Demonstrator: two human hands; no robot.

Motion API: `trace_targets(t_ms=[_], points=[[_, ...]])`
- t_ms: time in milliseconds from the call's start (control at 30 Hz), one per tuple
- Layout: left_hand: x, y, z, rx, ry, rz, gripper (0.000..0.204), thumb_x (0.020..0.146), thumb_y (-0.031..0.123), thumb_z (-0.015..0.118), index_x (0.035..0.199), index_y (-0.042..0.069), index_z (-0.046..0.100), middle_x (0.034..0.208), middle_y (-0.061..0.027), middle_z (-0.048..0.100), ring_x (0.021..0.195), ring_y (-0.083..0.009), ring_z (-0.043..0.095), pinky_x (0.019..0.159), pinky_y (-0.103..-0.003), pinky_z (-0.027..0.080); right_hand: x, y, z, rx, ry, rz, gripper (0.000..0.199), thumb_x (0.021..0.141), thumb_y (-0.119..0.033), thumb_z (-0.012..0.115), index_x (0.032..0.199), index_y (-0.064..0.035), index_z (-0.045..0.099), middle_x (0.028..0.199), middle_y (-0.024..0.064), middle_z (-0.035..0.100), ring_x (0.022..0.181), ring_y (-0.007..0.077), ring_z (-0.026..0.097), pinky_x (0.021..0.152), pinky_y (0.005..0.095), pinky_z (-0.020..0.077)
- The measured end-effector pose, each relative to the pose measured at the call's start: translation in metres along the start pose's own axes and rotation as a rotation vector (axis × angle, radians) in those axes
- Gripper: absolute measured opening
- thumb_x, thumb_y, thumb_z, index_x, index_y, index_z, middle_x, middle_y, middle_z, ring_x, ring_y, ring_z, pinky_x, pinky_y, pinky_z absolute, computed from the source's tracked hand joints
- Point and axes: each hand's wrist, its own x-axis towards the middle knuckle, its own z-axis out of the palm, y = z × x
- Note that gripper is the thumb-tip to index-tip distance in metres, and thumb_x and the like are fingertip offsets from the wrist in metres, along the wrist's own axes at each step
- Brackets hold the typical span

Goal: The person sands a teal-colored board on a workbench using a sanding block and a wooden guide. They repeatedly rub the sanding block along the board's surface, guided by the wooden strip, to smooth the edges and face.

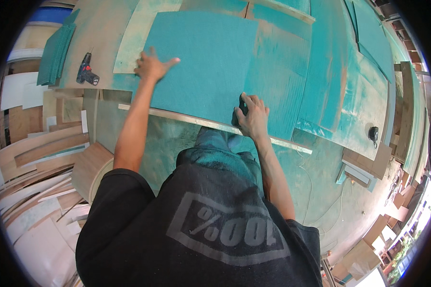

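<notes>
A flat teal-painted panel [203, 57] lies on the worktable in front of me. My left hand [152, 66] rests at its left edge, open, with thumb and fingers spread. Close to the panel's near right corner, my right hand [253, 115] is curled over a small dark pad [242, 101], pressed onto the surface. Fingers cover part of the pad, so its exact kind is unclear. Just below the panel's near edge runs a pale wooden strip [177, 117].
A cordless drill [87, 71] lies left of the panel, beyond it a stack of teal boards [56, 55]. A black tape measure [373, 134] sits at the table's right. Wood offcuts [43, 191] crowd the left, and a thin cord [310, 182] trails over the floor.
</notes>
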Motion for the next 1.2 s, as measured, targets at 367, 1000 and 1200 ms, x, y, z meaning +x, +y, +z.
trace_targets(t_ms=[367,1000,1200], points=[[-0.072,0.089,0.025,-0.076,-0.131,0.712,0.104,0.083,0.069,0.075,0.168,0.028,0.03,0.177,0.0024,0.021,0.16,-0.0373,0.025,0.118,-0.075,0.031,0.005,-0.012,-0.013,-0.087,-0.081,0.112,0.069,0.091,-0.027,0.076,0.156,-0.0242,0.05,0.129,0.0061,0.064,0.115,0.0291,0.064,0.097,0.0498,0.0433],[0.097,0.079,0.023,-0.089,0.016,0.487,0.11,0.082,0.075,0.072,0.168,0.022,0.029,0.177,-0.0042,0.021,0.161,-0.037,0.022,0.12,-0.074,0.027,-0.072,0.017,-0.036,-0.235,-0.031,-0.281,0.03,0.084,-0.025,0.078,0.111,-0.0177,0.067,0.104,-0.0016,0.063,0.097,0.0196,0.061,0.08,0.038,0.045],[0.157,0.085,0.006,0.019,-0.055,0.579,0.131,0.067,0.079,0.081,0.17,0.024,0.023,0.177,-0.0024,0.017,0.162,-0.0352,0.016,0.121,-0.079,0.021,-0.074,0.014,-0.034,-0.272,0.004,-0.258,0.027,0.085,-0.027,0.079,0.108,-0.0186,0.07,0.101,-0.0021,0.062,0.091,0.02,0.06,0.076,0.0366,0.0428]])
